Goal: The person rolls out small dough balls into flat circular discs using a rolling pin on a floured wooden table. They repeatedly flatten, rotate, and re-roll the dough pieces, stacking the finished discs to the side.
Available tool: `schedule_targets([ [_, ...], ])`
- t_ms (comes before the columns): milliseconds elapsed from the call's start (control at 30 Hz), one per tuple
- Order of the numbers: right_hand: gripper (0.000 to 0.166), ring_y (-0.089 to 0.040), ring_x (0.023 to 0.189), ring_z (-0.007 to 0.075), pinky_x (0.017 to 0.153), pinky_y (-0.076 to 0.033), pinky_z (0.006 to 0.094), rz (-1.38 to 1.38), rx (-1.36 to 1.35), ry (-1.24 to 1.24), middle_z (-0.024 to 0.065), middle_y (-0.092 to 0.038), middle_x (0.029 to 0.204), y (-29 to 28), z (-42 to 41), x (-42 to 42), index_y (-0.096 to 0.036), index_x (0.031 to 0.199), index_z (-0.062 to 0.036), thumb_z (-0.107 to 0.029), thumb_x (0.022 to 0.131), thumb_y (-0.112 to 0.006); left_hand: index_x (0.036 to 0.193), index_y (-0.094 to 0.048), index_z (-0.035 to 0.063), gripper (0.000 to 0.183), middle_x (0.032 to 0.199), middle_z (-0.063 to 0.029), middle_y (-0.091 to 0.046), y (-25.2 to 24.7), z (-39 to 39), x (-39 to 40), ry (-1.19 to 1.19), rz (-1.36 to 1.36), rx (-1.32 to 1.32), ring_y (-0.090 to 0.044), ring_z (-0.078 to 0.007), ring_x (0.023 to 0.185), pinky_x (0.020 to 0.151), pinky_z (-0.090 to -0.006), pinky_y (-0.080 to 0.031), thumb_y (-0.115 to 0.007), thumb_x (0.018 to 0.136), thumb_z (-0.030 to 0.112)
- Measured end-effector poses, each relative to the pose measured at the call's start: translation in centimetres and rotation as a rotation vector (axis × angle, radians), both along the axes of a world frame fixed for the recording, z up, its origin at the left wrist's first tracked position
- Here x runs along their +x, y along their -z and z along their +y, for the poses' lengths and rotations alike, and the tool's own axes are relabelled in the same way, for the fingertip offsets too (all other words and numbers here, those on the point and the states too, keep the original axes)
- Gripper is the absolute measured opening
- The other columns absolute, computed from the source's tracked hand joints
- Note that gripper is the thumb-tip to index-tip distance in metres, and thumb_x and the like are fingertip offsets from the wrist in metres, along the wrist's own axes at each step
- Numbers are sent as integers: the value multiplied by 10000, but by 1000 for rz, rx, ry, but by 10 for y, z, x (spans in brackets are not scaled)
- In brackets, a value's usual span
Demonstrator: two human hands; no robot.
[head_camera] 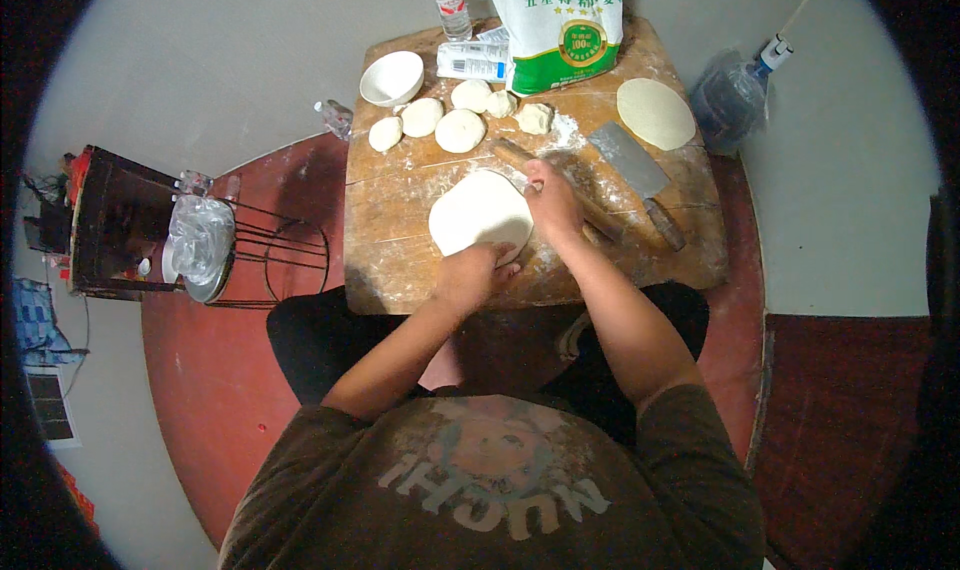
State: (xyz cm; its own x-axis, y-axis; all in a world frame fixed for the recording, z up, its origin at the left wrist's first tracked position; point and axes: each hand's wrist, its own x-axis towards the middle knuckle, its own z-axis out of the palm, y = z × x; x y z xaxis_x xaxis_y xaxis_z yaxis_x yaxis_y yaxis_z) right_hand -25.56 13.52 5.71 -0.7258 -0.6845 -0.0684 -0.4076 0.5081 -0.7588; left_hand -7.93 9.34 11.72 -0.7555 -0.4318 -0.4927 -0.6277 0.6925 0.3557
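Observation:
A flattened round of dough (480,213) lies on the floured wooden table (397,270) before me. My left hand (476,270) touches its near edge, the thumb and fingers at the rim. At the dough's right edge is my right hand (553,198), its fingertips near the rim; whether they pinch it cannot be told. A wooden rolling pin (600,217) lies slantwise, partly hidden by my right hand. To its right rests a cleaver with a broad metal blade (630,157) and wooden handle. Beyond the round are several dough pieces (460,131).
A rolled dough sheet (656,114) lies at the table's right. Along the far side stand a white bowl (391,78), a plastic bottle (453,7) and a flour bag (566,37), with a white packet (472,61) beside the bag. A stool (281,251) is on the left.

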Motion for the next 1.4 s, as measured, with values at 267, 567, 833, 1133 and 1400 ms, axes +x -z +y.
schedule_targets([
  [267, 404, -678, 1074, 346, 907, -532, 476, 21, 78, -116, 128, -699, 1185, 2, 5, 3, -615, 1298, -131, -186, 901, -674, 1608, -309, 225, 767, 1715, -29, -154, 84, -13, 65, 429, 299, -304, -124, -306, 1581, 1267, -533, -132, -642, 949, 434],
  [567, 387, -684, 1069, 341, 903, -536, 476, -31, 226, -174, 132, -712, 1150, -10, 8, -8, -631, 1288, -164, -211, 907, -683, 1386, -610, 145, 487, 1461, -105, -583, 99, -50, 80, 383, 741, -68, -548, -294, 1355, 1147, -484, -416, -687, 905, 154],
  [833, 383, -680, 1104, 334, 929, -538, 474, 2, 310, -269, 137, -704, 1200, -14, 9, 1, -660, 1265, -157, -230, 893, -714, 1150, -653, 11, 339, 937, -142, -714, 123, -120, 44, -656, 870, -69, -698, -289, 831, 764, -405, -552, -763, 838, 82],
  [1133, 362, -686, 1090, 334, 926, -542, 471, -8, 353, -308, 139, -712, 1184, -12, 10, 2, -670, 1251, -153, -232, 899, -702, 876, -720, 6, 310, 833, -133, -744, 95, -131, 10, -421, 371, -63, -705, -250, 716, 675, -374, -551, -868, 755, 249],
  [1400, 219, -721, 878, 294, 788, -559, 419, 38, 180, -314, 98, -755, 944, -3, 8, 10, -715, 1115, -137, -158, 898, -706, 949, -722, 19, 158, 876, -68, -739, 102, -123, 34, -757, 742, 512, -669, -137, 752, 664, -309, -527, -783, 896, 155],
])
